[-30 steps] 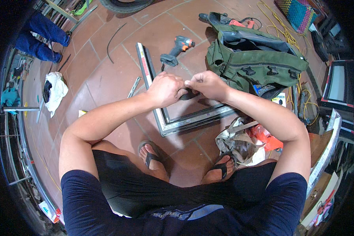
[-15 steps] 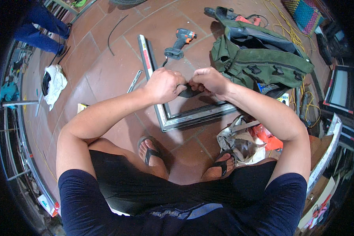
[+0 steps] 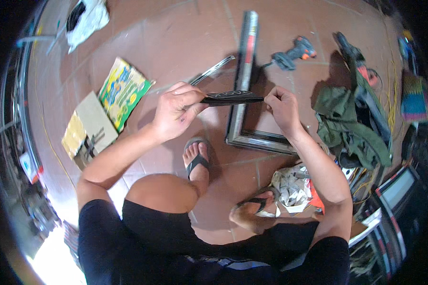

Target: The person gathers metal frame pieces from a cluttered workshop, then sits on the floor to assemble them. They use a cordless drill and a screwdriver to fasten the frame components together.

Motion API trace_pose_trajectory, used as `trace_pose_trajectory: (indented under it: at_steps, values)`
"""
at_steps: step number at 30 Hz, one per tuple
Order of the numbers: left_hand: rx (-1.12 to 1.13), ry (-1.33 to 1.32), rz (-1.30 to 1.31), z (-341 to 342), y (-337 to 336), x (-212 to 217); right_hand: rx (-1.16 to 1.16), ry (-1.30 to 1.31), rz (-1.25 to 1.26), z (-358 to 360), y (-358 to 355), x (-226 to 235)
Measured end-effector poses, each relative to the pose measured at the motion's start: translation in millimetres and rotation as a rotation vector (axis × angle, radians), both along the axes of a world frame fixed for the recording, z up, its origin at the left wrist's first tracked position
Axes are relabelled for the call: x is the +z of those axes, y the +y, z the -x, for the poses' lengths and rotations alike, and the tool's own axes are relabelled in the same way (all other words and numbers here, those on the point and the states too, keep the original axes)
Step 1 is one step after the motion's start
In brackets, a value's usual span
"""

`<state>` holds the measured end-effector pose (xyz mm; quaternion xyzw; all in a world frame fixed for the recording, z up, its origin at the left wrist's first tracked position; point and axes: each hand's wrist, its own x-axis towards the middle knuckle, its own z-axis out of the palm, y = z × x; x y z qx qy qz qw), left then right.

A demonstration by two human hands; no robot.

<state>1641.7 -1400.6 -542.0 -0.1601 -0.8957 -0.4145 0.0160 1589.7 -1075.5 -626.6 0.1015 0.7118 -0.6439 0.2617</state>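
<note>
A flat, black, pouch-like thing point(image 3: 230, 99) with pale lettering is stretched level between my two hands. My left hand point(image 3: 178, 109) pinches its left end between thumb and fingers. At the other end, the fingertips of my right hand point(image 3: 280, 107) are closed on its edge. Below it, on the tiled floor, lies an L-shaped metal frame corner point(image 3: 247, 45) with a red and white label. A short metal strip point(image 3: 214, 70) lies to the left of that frame. Whatever the black thing may contain is hidden.
A cordless driver point(image 3: 285, 60) lies beyond the frame. An open green tool bag point(image 3: 337, 107) stands at the right. Crumpled white wrapping point(image 3: 290, 187) sits by my right foot. A cardboard piece point(image 3: 97, 118) and a green and yellow packet point(image 3: 124, 90) lie at the left.
My view has swung left, bringing the cardboard and packet into sight. My hands have moved apart, and the black thing now spans the gap between them.
</note>
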Motion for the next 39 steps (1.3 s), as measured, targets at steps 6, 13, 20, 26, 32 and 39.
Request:
trace_pose_trajectory:
  at_steps: [6,13,20,26,32,39]
  values:
    - [0.475,-0.124,-0.201,-96.1,-55.2,-78.3,0.422,0.250,-0.385,-22.7,-79.9,-3.4]
    - [0.824,-0.372,-0.293,-190.2,-88.0,-152.5,0.697,0.268,-0.362,-74.7,-143.2,-46.5]
    - [1.068,-0.018,0.012,-229.4,-57.3,-171.3,1.022,0.599,-0.651,-97.1,-180.1,-53.1]
    - [0.486,0.122,0.510,-213.9,-37.0,-165.9,1.116,0.520,-0.542,-91.2,-212.7,-57.0]
    - [0.495,0.070,0.680,-205.4,-19.4,-184.3,1.091,0.461,-0.494,-97.4,-213.9,-80.9]
    - [0.470,0.060,0.615,-247.8,-20.7,-190.5,0.755,0.062,-0.249,-98.4,-211.5,-87.9]
